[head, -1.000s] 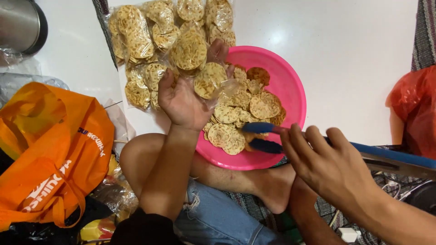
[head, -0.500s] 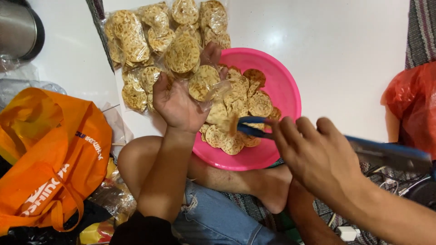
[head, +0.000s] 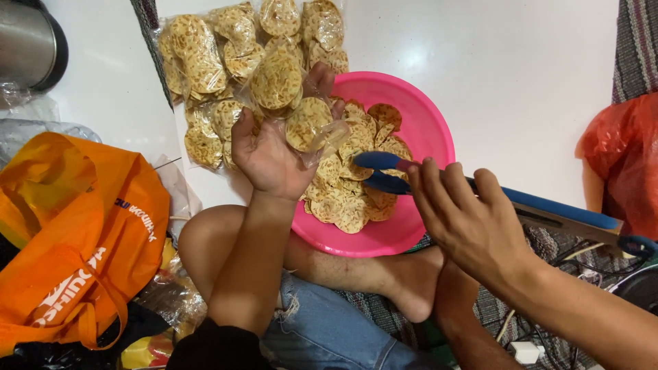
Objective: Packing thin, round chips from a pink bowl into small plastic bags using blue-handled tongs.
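Note:
My left hand is palm up over the near left rim of a pink bowl, holding open a small clear plastic bag with round yellow crackers in it. My right hand grips blue-tipped metal tongs; their tips sit apart over the heap of loose crackers in the bowl, just right of the bag's mouth. No cracker shows between the tips.
Several sealed bags of crackers lie behind the bowl on the white floor. An orange bag sits at the left, a metal pot at top left, a red plastic bag at the right. My bare knee and foot lie below the bowl.
The tongs lifted a cracker from the heap toward the bag half a second ago; now their tips are higher, apart and empty. My left hand has hardly moved.

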